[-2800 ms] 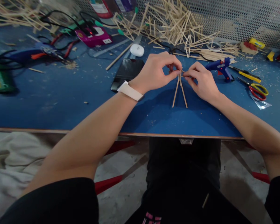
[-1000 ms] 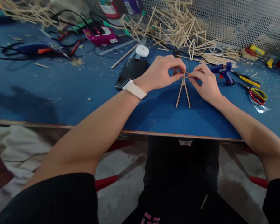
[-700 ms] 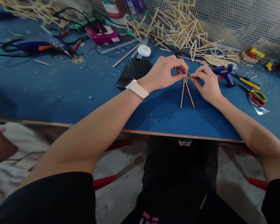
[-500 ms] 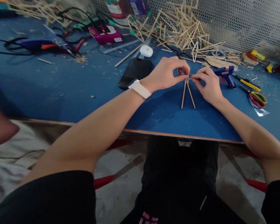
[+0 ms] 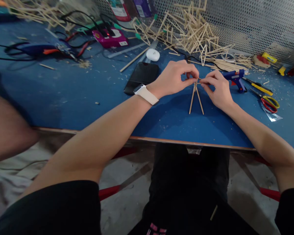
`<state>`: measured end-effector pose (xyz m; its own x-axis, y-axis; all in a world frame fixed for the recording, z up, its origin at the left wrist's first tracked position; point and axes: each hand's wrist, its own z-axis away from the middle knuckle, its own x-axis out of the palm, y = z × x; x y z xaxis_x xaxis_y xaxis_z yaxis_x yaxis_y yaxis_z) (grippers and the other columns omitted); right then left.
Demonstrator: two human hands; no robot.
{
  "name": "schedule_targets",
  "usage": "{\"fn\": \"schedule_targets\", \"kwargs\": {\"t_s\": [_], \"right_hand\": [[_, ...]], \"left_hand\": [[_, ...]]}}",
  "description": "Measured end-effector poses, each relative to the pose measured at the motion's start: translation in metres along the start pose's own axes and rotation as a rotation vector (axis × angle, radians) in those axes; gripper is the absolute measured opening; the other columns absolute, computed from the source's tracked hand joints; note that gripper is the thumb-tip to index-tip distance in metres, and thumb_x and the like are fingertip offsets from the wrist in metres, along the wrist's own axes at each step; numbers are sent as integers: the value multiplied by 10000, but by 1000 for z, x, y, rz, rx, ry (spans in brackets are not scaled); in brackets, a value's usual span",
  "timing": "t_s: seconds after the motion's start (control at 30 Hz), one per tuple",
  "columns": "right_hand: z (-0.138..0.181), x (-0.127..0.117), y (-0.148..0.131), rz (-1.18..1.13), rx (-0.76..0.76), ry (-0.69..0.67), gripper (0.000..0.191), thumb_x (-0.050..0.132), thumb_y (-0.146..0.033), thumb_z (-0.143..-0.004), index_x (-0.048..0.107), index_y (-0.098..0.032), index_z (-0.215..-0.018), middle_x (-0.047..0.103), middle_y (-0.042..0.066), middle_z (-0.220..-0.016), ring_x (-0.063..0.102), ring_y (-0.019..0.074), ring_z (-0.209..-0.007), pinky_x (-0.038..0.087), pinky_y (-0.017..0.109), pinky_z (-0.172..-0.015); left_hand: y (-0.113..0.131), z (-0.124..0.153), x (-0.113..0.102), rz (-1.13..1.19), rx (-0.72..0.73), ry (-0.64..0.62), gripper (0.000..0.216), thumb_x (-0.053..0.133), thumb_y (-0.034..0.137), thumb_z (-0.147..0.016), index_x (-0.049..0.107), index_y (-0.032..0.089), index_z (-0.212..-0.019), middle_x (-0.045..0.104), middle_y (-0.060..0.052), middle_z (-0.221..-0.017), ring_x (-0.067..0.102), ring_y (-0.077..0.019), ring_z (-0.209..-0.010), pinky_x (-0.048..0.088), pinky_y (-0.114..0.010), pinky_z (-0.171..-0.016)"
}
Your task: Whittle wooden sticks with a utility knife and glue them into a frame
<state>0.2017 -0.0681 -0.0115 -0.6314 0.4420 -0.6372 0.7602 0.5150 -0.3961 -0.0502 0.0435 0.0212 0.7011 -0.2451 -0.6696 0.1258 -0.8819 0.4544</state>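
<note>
A small frame of thin wooden sticks (image 5: 196,99) stands on the blue table (image 5: 88,94), its two legs spread apart and meeting at the top. My left hand (image 5: 173,78), with a white band at the wrist, pinches the top joint from the left. From the right, my right hand (image 5: 217,88) pinches the same joint, where a short cross stick lies. Both hands are closed on the sticks.
A blue glue gun (image 5: 235,78) lies just right of my hands, with scissors (image 5: 269,101) and a yellow knife (image 5: 258,86) beyond. A black phone (image 5: 142,76) and a white case (image 5: 153,54) lie left. A pile of sticks (image 5: 193,29) fills the back. Another person's arm (image 5: 7,130) shows at left.
My hands have kept pinching the top of the stick frame almost without moving. Another person's arm has come into view at the left edge.
</note>
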Motion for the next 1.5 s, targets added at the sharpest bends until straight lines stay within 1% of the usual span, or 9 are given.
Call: {"fn": "schedule_targets", "kwargs": {"t_s": [0.23,0.37,0.5,0.63,0.8,1.03,1.17,1.33,1.5], "right_hand": [[2,0,5,20,-13,-11,189,708,-313,-1222,891,-291,-1177,776,113,-1208,811,333,-1130,767,600,-1042],[3,0,9,3,-26,-13,168,730,-260,-1205,895,-291,-1191,783,117,-1235,820,335,-1142,767,593,-1053],[3,1,10,2,-8,-23,159,743,-249,-1202,896,-296,-1197,783,114,-1251,820,340,-1161,768,603,-1069],[3,1,9,-6,-23,-22,163,737,-244,-1202,893,-291,-1210,784,111,-1253,821,334,-1164,772,610,-1083],[3,1,9,9,-10,-29,155,727,-305,-1215,882,-294,-1212,792,122,-1257,832,358,-1192,782,652,-1081],[2,1,6,9,16,-29,156,735,-323,-1223,880,-283,-1182,801,127,-1255,841,358,-1205,772,645,-1108],[1,0,3,18,23,-33,131,760,-349,-1214,870,-285,-1182,804,121,-1236,841,366,-1224,771,656,-1125],[1,1,2,21,18,-26,155,734,-325,-1219,863,-275,-1149,798,131,-1243,851,352,-1175,783,619,-1079],[1,2,3,8,26,-30,162,712,-309,-1227,856,-283,-1158,793,127,-1257,846,346,-1159,785,623,-1064]], "left_hand": [[3,0,-2,-4,-26,-17,219,860,477,-1148,898,262,-1142,918,-136,-1119,870,-349,-1123,756,-566,-1086],[7,1,-3,-25,-53,-39,195,849,433,-1156,900,245,-1161,918,-139,-1152,878,-361,-1173,748,-578,-1113],[7,1,-2,-31,-52,-38,158,846,392,-1150,901,245,-1170,920,-132,-1160,880,-359,-1174,746,-580,-1120],[6,1,-3,-24,-62,-45,162,882,398,-1134,898,242,-1176,917,-134,-1160,882,-356,-1158,744,-578,-1122],[6,0,-3,-44,-53,-56,196,885,423,-1137,898,235,-1192,917,-144,-1157,876,-354,-1154,749,-571,-1115],[6,1,-1,-28,-61,-47,252,903,486,-1139,896,237,-1182,913,-150,-1153,878,-358,-1156,751,-581,-1119],[6,1,-1,-36,-57,-46,209,881,445,-1145,900,240,-1186,917,-144,-1156,873,-346,-1159,753,-550,-1107],[6,1,0,-29,-64,-41,146,870,380,-1135,899,246,-1188,911,-136,-1169,875,-350,-1168,739,-564,-1121],[7,0,0,-5,-91,-44,200,906,440,-1124,900,250,-1186,906,-146,-1150,869,-365,-1184,737,-588,-1141]]}}
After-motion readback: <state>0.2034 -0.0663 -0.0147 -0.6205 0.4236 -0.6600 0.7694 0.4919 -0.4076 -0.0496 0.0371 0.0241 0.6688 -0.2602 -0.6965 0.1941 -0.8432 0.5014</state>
